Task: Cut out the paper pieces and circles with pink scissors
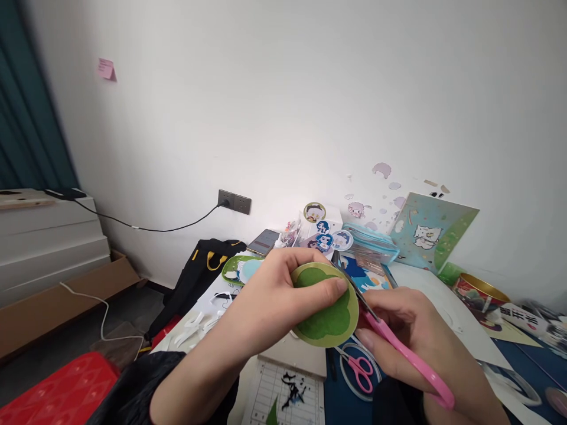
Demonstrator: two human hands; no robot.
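My left hand [283,289] grips a round green paper cutout [323,321], its thumb pressed on the front and its fingers behind. The cutout has a darker green blob shape inside a paler green border. In my right hand [411,330] is a pair of scissors with pink handles [410,360]. Their blades reach the upper right edge of the cutout; how far they are parted is hard to see. Below, a second, smaller pair of pink scissors [362,373] lies on the table beside a clear ring. A lined sheet [266,392] with black scraps lies beneath my hands.
White paper strips [195,330] lie at the table's left. Behind my hands are a phone [264,242], character stickers [324,241] and a clear blue-edged pouch [370,242]. A picture board [434,233] leans on the wall, near a gold-rimmed tin [482,289]. A red stool [62,389] stands lower left.
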